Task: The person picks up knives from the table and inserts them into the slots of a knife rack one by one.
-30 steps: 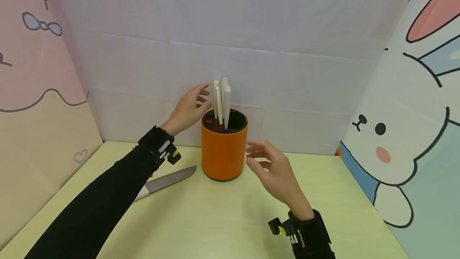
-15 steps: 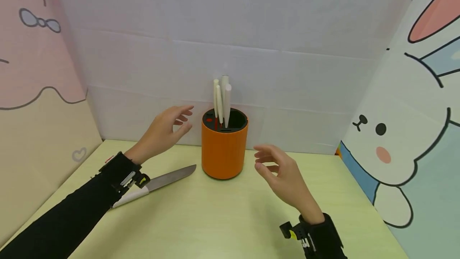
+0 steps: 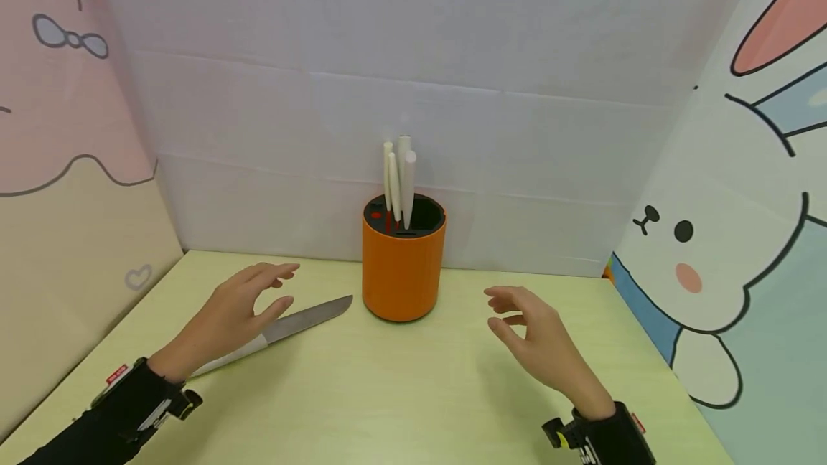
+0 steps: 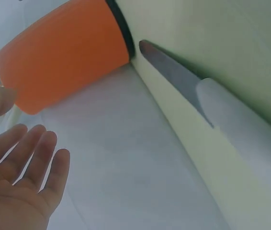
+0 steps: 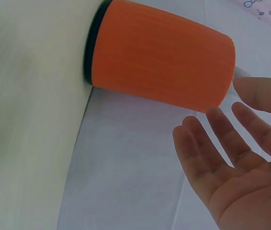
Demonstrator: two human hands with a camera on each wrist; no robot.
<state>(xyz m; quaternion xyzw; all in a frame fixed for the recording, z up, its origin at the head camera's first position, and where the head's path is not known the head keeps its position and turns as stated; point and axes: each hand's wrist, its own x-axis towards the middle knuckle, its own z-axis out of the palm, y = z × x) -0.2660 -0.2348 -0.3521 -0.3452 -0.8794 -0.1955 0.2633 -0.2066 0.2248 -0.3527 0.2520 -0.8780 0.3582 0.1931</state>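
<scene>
An orange knife block (image 3: 403,271) with a black slotted top stands upright at the back middle of the table. Several white-handled knives (image 3: 400,181) stick up out of its slots. One large knife (image 3: 310,318) lies flat to the left of the block, its blade tip pointing toward it. My left hand (image 3: 229,311) hovers above the white handle, partly covering it in the head view, with relaxed fingers and an empty palm. To the right of the block, my right hand (image 3: 539,336) is held up in the air, fingers loosely bent, holding nothing.
A pale yellow-green table (image 3: 388,393) carries everything. Behind it rises a white sheet wall (image 3: 549,163). Cartoon-printed panels close off both sides, a pink and cream one (image 3: 77,235) at left and a rabbit print (image 3: 730,250) at right.
My left hand has moved from beside the knife handles in the block down and left, over the lying knife. My right hand has drawn back to the right. Block and knives stay put.
</scene>
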